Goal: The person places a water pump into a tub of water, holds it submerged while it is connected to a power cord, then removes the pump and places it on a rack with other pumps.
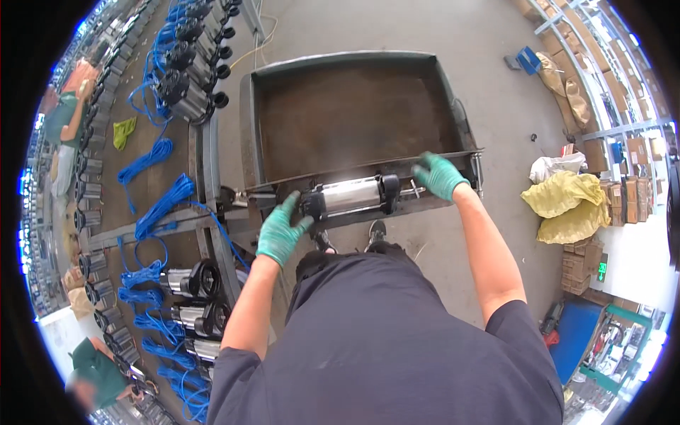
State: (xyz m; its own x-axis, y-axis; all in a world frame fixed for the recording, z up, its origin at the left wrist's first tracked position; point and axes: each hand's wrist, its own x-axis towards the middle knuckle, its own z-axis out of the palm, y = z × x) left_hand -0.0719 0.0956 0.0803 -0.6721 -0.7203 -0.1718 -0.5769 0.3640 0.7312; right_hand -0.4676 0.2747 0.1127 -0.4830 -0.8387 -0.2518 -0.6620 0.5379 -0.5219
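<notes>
A silver cylindrical motor or pump body with black end caps (350,196) lies sideways on the near ledge of a large metal tank (347,57). My left hand (282,232), in a green glove, is beside its left black end with the fingers apart. My right hand (442,177), gloved alike, hovers past its right end with the fingers stretched, next to a small metal T-shaped handle (413,189). Neither hand visibly grips anything. Whether the left fingertips touch the end cap is unclear.
On the left bench stand several similar silver-and-black units (190,282) with coiled blue cables (161,207). A metal post (211,156) runs between bench and tank. Yellow sacks (567,202) and shelves of boxes are at right. Two people work at the far left.
</notes>
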